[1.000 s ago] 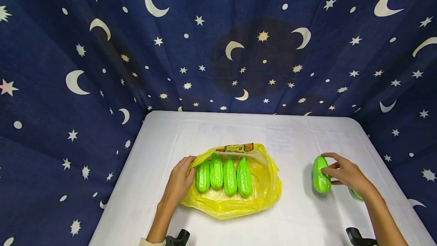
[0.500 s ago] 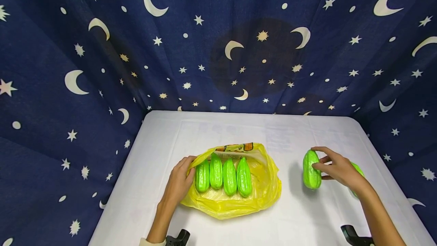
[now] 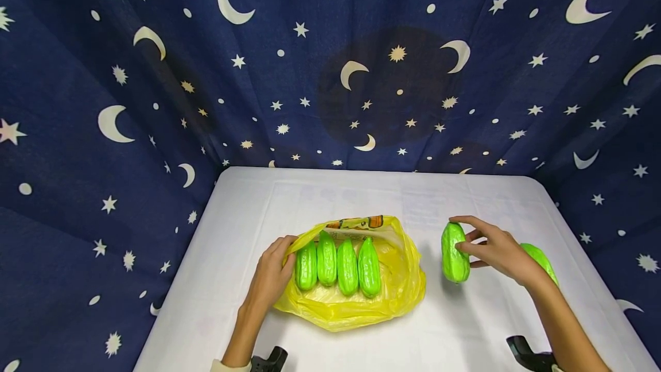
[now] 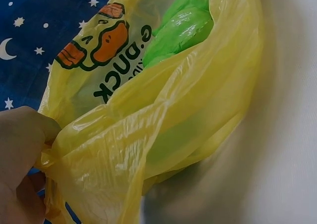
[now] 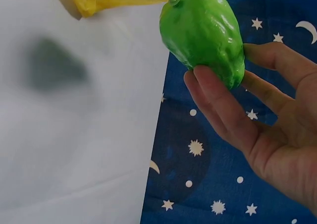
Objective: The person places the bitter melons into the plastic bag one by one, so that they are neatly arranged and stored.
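Observation:
My left hand (image 3: 272, 271) pinches the left rim of a yellow plastic bag (image 3: 405, 291) whose mouth spreads wide. In the left wrist view, a printed duck face and lettering show on the bag's inner side. Several bright green toy cucumbers (image 3: 348, 268) lie side by side inside, toward its left half. To the right of the bag, my right hand (image 3: 498, 254) holds another green toy cucumber (image 3: 454, 252) between thumb and fingertips, raised over the table with its shadow below. The right wrist view shows this cucumber (image 5: 203, 33) end-on, its skin glossy and bumpy.
One more green cucumber (image 3: 539, 260) lies at the right, partly hidden behind my right forearm. A white cloth covers the table (image 3: 361, 194). Dark blue curtains (image 3: 289, 73) with moons and stars surround it at the back and sides.
My right hand has carried its cucumber leftward and slightly away from me, closer to the bag, uncovering more of the cucumber behind the arm. The left hand and bag stay put.

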The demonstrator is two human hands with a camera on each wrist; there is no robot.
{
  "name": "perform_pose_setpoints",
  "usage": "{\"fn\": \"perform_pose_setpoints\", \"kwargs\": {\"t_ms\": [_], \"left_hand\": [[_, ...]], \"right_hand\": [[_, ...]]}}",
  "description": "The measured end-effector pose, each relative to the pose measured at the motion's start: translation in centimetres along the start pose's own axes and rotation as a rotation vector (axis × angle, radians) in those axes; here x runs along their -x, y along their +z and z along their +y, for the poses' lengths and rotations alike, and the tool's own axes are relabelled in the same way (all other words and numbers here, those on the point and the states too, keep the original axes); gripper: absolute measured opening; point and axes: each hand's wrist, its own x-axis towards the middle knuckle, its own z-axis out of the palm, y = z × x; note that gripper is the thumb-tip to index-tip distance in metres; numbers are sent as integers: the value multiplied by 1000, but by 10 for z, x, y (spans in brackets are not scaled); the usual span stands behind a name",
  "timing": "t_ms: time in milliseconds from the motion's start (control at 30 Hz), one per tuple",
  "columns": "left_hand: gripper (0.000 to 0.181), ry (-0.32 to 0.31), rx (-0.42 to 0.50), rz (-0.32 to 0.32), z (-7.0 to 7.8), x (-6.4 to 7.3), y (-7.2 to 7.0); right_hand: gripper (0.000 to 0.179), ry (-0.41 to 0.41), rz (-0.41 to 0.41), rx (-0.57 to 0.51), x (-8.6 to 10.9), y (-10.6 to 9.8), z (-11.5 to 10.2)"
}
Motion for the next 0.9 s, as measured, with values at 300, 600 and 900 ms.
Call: {"fn": "perform_pose_setpoints", "kwargs": {"t_ms": [300, 600, 900], "left_hand": [[25, -11, -2, -4, -1, 0, -1], [24, -13, -12, 4, -2, 0, -5], [25, 6, -14, 17, -3, 0, -6]], "right_hand": [[61, -27, -21, -3, -2, 7, -14], [61, -40, -27, -21, -8, 15, -20], [59, -43, -19, -30, -8, 19, -23]]}}
